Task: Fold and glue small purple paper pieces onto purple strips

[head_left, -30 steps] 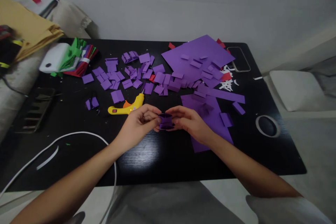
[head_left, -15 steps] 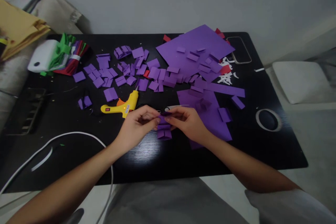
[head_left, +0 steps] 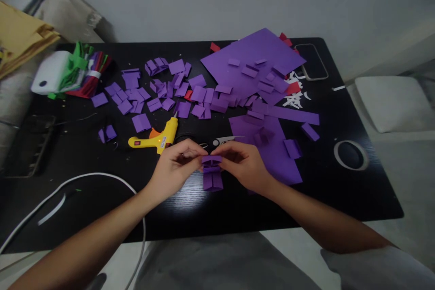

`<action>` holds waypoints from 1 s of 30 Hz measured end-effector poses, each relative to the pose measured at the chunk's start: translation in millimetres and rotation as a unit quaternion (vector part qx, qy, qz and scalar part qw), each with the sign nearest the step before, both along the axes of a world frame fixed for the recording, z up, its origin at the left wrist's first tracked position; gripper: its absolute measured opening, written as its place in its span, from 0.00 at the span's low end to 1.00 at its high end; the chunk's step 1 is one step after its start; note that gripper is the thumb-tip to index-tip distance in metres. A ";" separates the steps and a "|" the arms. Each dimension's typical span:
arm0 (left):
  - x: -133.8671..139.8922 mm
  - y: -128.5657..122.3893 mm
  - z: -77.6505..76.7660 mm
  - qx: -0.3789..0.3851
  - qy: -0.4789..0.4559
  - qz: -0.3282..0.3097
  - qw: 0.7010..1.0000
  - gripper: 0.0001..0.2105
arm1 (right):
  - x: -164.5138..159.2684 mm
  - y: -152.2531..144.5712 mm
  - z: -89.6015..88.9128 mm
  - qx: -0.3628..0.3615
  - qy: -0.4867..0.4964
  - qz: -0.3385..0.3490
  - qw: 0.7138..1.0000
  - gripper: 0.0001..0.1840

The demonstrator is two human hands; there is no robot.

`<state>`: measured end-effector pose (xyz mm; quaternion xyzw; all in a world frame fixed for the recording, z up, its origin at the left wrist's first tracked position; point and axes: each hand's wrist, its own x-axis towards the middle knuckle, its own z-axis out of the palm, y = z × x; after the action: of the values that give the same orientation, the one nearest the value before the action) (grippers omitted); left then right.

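Observation:
Between my two hands is a folded purple paper piece [head_left: 212, 181], made of boxy folds joined in a row, its lower part hanging toward me. My left hand [head_left: 178, 163] pinches its upper left edge with thumb and fingers. On the other side my right hand [head_left: 243, 163] pinches the upper right edge. A yellow glue gun [head_left: 159, 137] lies just left of my left hand, nozzle pointing away. Beyond the fingertips are scissors [head_left: 224, 140], partly hidden by my right hand. Many small folded purple papers [head_left: 136, 95] are scattered farther back.
Large purple sheets [head_left: 251, 50] cover the back right of the black table [head_left: 272, 210], with white paper scraps [head_left: 294, 99] beside them. A tape roll [head_left: 351, 155] and a phone-like object [head_left: 311, 61] lie right. A white cable [head_left: 98, 173] loops at left; green and red bundles [head_left: 90, 72] lie behind.
The held paper piece has tilted and moved slightly toward me, showing more of its upper folds. Both hands keep their pinch. The whole view has shifted a little.

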<state>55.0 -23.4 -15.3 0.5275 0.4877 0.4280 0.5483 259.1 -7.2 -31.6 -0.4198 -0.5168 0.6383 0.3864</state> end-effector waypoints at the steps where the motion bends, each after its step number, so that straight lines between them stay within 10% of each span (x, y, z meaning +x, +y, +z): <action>1: -0.2 -0.5 -0.3 0.006 0.002 0.003 1.000 0.03 | 0.1 -0.8 0.8 0.009 -0.007 -0.002 1.000 0.04; 20: -8.4 -4.2 -2.6 0.275 0.160 -0.046 0.947 0.08 | 2.6 3.4 4.1 -0.081 0.041 0.035 0.995 0.10; 30: -5.8 -9.5 0.9 0.165 0.130 -0.028 0.977 0.08 | 0.4 -2.3 4.8 0.011 -0.021 0.002 1.000 0.04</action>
<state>49.2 -33.0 -14.4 0.6756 0.4624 0.4147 0.3973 259.5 -9.5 -26.8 -0.4274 -0.5325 0.6248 0.3786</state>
